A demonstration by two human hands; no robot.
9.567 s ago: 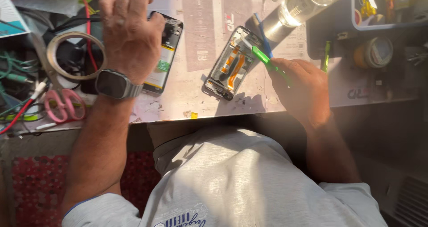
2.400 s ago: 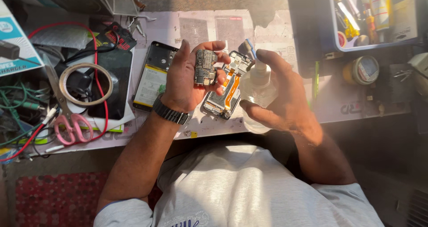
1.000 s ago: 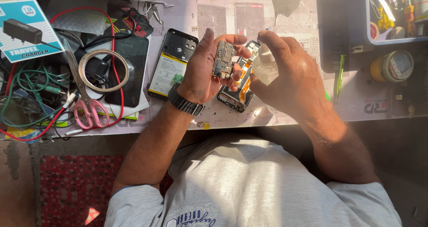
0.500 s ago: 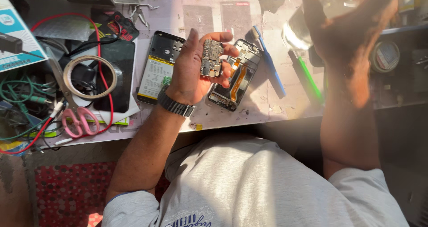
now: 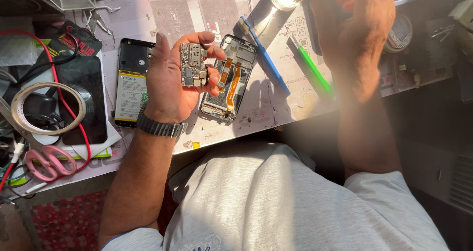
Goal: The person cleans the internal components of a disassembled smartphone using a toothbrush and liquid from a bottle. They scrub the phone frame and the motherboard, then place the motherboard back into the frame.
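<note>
Circuit board (image 5: pixel 193 65) sits face-up in left hand (image 5: pixel 172 83), fingers pinching its edges above the tabletop (image 5: pixel 276 108) beside the opened phone frame (image 5: pixel 230 77), likely for inspection, while right hand (image 5: pixel 359 29) hovers raised, fingers loose and holding nothing.
</note>
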